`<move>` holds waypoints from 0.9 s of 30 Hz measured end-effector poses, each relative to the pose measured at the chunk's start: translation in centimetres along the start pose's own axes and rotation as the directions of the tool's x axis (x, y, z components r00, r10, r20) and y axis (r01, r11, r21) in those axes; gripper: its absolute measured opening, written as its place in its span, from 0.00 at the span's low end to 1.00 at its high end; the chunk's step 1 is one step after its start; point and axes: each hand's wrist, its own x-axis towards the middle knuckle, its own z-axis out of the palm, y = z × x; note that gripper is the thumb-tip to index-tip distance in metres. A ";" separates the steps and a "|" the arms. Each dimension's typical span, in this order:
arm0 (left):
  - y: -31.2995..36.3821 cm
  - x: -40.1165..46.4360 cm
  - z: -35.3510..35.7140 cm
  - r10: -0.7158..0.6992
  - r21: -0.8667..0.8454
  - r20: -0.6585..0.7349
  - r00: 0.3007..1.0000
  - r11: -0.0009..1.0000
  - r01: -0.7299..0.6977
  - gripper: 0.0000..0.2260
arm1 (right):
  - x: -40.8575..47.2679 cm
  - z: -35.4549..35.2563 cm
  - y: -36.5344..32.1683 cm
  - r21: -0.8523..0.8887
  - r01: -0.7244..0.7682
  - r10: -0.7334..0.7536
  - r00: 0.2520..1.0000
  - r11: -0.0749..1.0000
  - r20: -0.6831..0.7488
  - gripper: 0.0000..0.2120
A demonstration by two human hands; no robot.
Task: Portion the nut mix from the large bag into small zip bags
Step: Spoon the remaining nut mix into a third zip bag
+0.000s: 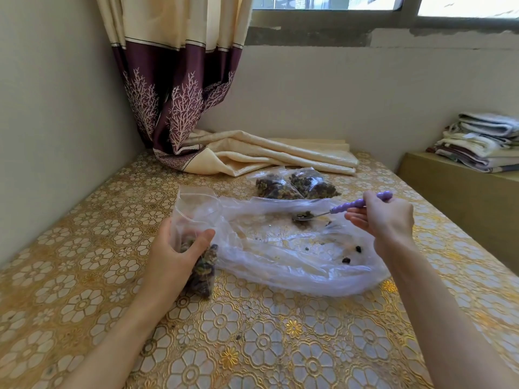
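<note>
**Last scoops: large bag nearly empty, third small bag filling**

Far left: wall and hanging curtain [179, 88], its hem pooled on the table [84, 276], which wears a gold floral oilcloth.

Left hand [174, 256] grips a small zip bag [196, 248] around its middle, thumb curled across the front and fingers wrapped behind. The bag stands upright at the left end of the large bag, mouth up and apparently open, though the clear film makes this hard to confirm. Its lower half holds nut mix.

Centre: the large bag [280, 248] lies flat and slack on the table, mouth facing away. Only crumbs and a few dark pieces remain inside. Behind it, near the folded curtain cloth, two filled zip bags [297, 185] lie touching one another.

Right: right hand [384, 217] pinches the purple beaded handle of a spoon [337, 210] between thumb and fingertips. The bowl sits inside the large bag, low against the film, carrying a small load of mix.

Far right: folded towels [483, 141] stacked on a low shelf, well apart from the work.

Step in hand, by my reading: scooping the remainder for transfer to the held bag.

Next move calls for lifting the spoon level, carrying it leftward across the large bag to the small bag's mouth, and tipping without spill; the left hand must keep that mouth open and steady.
</note>
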 end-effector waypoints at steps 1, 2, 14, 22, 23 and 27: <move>0.0 0.0 0.0 -0.002 0.002 -0.003 1.000 1.000 0.002 0.23 | 0.0 0.0 0.0 -0.012 0.016 -0.016 1.000 1.000 -0.005 0.13; 0.0 0.0 0.0 -0.003 0.006 -0.006 1.000 1.000 0.003 0.24 | 0.0 0.0 -0.1 -0.018 0.026 -0.026 1.000 0.999 -0.009 0.12; 0.0 0.1 -0.1 -0.044 0.025 -0.015 0.999 0.999 0.044 0.29 | 1.2 -1.1 0.3 -0.033 0.027 -0.030 0.995 0.999 -0.095 0.15; 0.0 0.1 -0.2 -0.067 0.034 -0.001 0.998 0.997 0.067 0.27 | 0.8 -0.8 0.2 0.081 -0.034 0.036 0.999 0.996 -0.027 0.12; 0.1 0.0 -0.2 -0.068 0.036 -0.001 0.998 0.997 0.068 0.27 | 0.7 -0.8 0.1 0.090 -0.051 0.052 0.999 0.995 0.001 0.12; 0.1 0.0 -0.2 -0.068 0.035 -0.008 0.998 0.997 0.068 0.28 | 0.1 -0.5 -0.3 0.109 -0.137 0.120 0.982 0.984 0.147 0.15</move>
